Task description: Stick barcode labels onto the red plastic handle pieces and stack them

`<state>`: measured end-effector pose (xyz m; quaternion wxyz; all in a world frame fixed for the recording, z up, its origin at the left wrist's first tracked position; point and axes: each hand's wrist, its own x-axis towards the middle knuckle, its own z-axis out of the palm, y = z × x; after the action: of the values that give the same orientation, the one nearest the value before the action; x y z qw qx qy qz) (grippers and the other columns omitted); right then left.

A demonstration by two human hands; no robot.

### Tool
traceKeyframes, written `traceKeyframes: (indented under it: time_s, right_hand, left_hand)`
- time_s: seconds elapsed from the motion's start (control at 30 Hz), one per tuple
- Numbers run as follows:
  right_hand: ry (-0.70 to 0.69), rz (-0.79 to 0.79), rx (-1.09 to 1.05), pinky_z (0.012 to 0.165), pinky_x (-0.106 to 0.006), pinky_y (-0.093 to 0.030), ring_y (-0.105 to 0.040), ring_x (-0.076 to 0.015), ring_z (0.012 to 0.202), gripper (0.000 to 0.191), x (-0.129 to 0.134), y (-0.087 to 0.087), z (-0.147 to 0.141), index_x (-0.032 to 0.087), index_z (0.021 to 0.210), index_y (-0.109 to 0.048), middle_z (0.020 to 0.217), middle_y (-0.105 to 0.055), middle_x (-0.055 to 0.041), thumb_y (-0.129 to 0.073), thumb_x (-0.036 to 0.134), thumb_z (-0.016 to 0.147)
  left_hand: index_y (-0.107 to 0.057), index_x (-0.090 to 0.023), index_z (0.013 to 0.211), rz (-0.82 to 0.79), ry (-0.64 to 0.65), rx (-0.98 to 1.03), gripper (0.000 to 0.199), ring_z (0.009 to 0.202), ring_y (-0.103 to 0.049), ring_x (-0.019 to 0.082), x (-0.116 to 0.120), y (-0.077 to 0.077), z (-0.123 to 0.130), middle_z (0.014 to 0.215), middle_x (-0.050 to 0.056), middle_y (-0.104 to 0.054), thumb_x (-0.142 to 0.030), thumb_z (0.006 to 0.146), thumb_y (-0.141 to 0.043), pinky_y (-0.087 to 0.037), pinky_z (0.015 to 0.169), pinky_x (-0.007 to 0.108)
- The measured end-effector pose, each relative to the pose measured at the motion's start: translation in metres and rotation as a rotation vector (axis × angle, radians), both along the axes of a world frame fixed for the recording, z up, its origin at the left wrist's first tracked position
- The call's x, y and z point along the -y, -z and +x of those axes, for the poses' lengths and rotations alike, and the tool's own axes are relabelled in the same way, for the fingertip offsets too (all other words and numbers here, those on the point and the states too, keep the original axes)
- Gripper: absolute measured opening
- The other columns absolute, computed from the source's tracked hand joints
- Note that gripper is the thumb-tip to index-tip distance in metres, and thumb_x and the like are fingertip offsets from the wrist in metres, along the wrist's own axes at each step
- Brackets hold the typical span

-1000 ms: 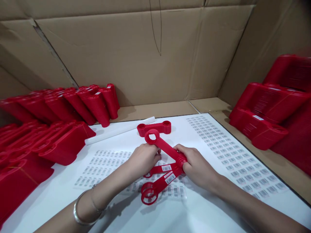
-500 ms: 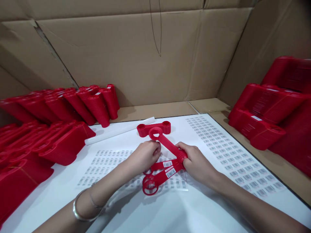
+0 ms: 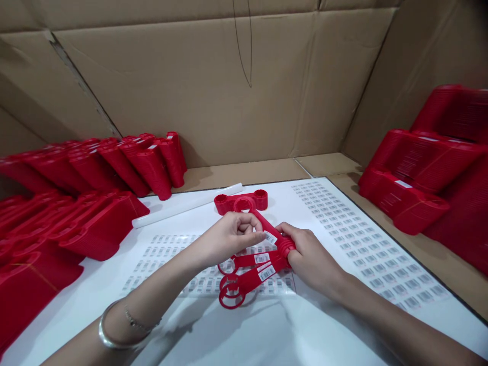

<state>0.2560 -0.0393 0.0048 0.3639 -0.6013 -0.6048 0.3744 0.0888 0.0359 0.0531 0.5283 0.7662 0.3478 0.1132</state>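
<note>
My right hand (image 3: 310,251) is closed around one end of a fanned bunch of red plastic strips with ring ends (image 3: 249,279). Two lower strips bear white barcode labels. One upper strip points away toward the back, its ring in front of a small red stack (image 3: 229,203) on the table. My left hand (image 3: 242,231) is pinched, thumb tip and finger at a white barcode sticker (image 3: 270,238) that lies against this upper strip. Beneath the left hand is a sheet of barcode stickers (image 3: 163,254), partly covered by the forearm.
Bundled red stacks stand at the left (image 3: 102,223) and in a pile at the right (image 3: 404,198). A white tube (image 3: 186,206) lies behind the left hand. Another sticker sheet (image 3: 354,239) lies right. Cardboard walls (image 3: 190,91) enclose the table, with a thin wire loop (image 3: 244,56) hanging behind.
My left hand has moved up and right from the sticker sheet to the upper red strip, where a barcode sticker now shows at its thumb. My right hand has kept its hold.
</note>
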Motion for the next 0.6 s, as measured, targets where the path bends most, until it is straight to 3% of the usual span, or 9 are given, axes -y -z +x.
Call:
traceKeyframes:
  time_s: [0.27,0.6]
  right_hand:
    - [-0.005,0.013,0.04,0.059,-0.024,-0.043,-0.061,-0.0162,0.068,0.033,0.0006,-0.0019,-0.0005,0.019,0.083,-0.056,0.079,-0.066,-0.0038,-0.038,0.001,0.063]
    - [-0.011,-0.007,0.061,0.053,-0.023,-0.04,-0.058,-0.0153,0.062,0.031,0.002,-0.0045,-0.0024,0.02,0.08,-0.053,0.075,-0.064,-0.0022,-0.037,0.001,0.063]
  left_hand:
    - [-0.052,-0.017,0.073,0.026,-0.018,-0.02,0.023,0.044,-0.029,0.005,0.0001,-0.0001,0.0,0.051,-0.007,-0.034,-0.039,0.08,-0.055,-0.021,0.041,0.02]
    - [-0.053,-0.016,0.074,0.059,-0.039,-0.023,0.025,0.045,-0.033,0.006,-0.0007,0.0057,0.0018,0.05,-0.008,-0.035,-0.04,0.081,-0.054,-0.024,0.043,0.02]
